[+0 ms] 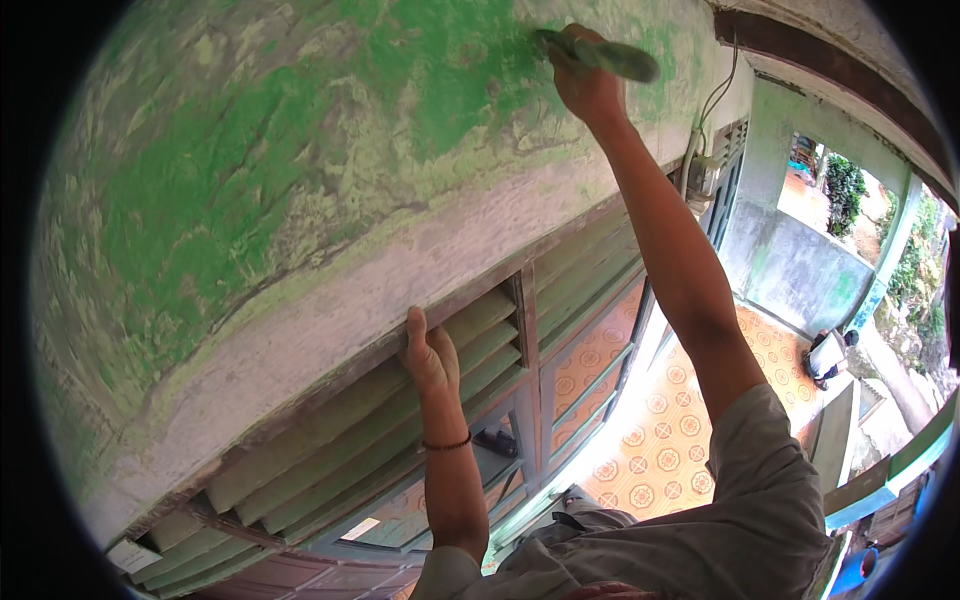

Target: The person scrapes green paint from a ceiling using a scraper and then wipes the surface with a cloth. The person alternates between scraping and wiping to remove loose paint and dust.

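High at the top centre, my right hand grips a handled scraping tool, blurred, with its thin dark edge against the wall. The wall carries patchy green paint, with pale, worn areas between the patches. Lower down, my left hand rests on the wooden window frame, thumb up and fingers hooked at the louvre opening. Slanted louvre slats run below that frame. A beaded bracelet circles my left wrist.
At right, a cable and an electrical box are fixed to the wall. Far below lies a patterned tile floor. A seated person is near the low wall. A blue barrel is at lower right. Glass panes sit under the louvres.
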`<state>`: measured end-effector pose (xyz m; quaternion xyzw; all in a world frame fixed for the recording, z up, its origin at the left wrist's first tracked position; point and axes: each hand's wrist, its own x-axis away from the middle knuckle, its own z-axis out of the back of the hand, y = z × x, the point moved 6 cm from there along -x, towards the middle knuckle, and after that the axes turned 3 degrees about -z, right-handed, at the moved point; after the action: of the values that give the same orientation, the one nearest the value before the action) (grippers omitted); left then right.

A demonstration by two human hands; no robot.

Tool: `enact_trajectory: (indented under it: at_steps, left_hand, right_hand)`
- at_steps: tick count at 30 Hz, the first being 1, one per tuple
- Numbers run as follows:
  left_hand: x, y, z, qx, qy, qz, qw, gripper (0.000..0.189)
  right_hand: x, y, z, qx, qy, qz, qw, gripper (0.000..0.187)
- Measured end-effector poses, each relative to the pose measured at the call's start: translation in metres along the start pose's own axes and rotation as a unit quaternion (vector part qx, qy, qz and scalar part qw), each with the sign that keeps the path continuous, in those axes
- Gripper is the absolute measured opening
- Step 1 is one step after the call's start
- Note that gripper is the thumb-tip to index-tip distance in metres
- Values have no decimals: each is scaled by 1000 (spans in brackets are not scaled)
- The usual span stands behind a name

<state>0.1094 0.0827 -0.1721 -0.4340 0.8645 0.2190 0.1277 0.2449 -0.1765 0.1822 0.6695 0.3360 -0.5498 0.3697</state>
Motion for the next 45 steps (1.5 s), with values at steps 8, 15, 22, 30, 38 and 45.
enact_trajectory:
  at_steps: [8,15,22,30,38,45]
  left_hand:
    - [0,0,1,16,7,13,1000,44]
    - [1,2,1,15,14,12,1000,44]
    - [6,4,1,6,47,29,998,40]
    - [4,8,-3,18,12,10,1000,40]
    - [2,1,2,-7,13,-6,1000,40]
    - [2,7,-4,-25,8,-28,999,39]
  right_hand:
    - [6,-4,4,-11,4,18,1000,7]
    - [14,-1,-1,-59,12,-55,997,10]
    - [25,-5,1,-64,20,-30,997,12]
    - [31,-7,1,-34,1,-73,997,13]
    - [16,0,0,-59,26,-33,997,12]
    - [20,-4,-2,-29,14,-41,999,11]
